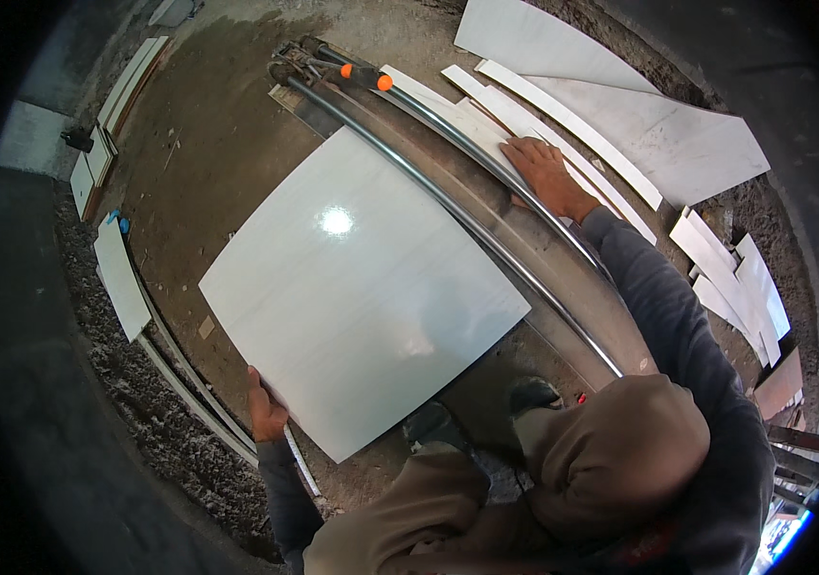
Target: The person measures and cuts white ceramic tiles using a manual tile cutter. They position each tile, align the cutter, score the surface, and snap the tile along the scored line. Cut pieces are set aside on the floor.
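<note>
A large glossy white tile (362,287) lies on the near left side of a manual tile cutter, its far right edge under the steel rails (429,187). My left hand (266,410) is closed on the tile's left edge, by its near corner; the fingers under it are hidden. Beyond the rails, my right hand (551,177) rests palm down, fingers stretched over a white tile strip (486,129), thumb toward the cutter. The cutter's dark handle (364,77), with orange ends, sits at the far end of the rails.
Long white strips (572,134), large tile pieces (639,134) and stacked offcuts (735,278) lie on the right. More strips (122,278) and tiles (127,86) line the left. A white measuring stick (301,462) is by my left wrist. My shoes (433,422) stand close to the tile.
</note>
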A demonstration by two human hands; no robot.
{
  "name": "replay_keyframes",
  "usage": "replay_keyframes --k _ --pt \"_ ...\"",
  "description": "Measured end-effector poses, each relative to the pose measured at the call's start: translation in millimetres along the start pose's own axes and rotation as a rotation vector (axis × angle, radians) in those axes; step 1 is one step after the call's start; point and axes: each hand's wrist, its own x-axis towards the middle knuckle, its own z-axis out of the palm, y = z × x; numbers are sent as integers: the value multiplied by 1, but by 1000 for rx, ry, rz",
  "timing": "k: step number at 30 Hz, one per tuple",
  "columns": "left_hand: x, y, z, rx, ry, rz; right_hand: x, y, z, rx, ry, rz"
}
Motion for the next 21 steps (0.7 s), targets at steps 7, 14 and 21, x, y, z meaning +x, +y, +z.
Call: replay_keyframes --k 7,14,21 --pt "9 -1 11 -44 73 -63 -8 9 16 161 130 72" --pt "5 -2 16 -29 69 -4 -88 38 4 126 215 245" --pt "-4 -17 4 693 -85 483 -138 61 7 112 280 362"
